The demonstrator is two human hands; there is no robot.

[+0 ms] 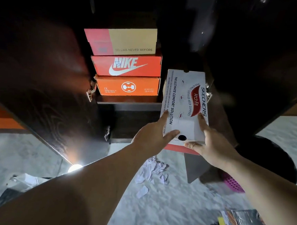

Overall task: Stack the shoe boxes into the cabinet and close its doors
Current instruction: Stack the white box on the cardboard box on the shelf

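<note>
White shoe box, printed lid up, is held at its near end by both hands: the left hand with straight fingers along its side, the right hand pinching the near edge. Left of that grip, three boxes sit stacked inside the open dark cabinet.

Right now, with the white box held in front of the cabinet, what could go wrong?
The white Skechers box is steadied by the left hand and right hand at its near end only, so its far end may dip. Pushed in askew, it could nudge the three-box stack beside it. The crumpled paper on the floor might cause a slip.
</note>
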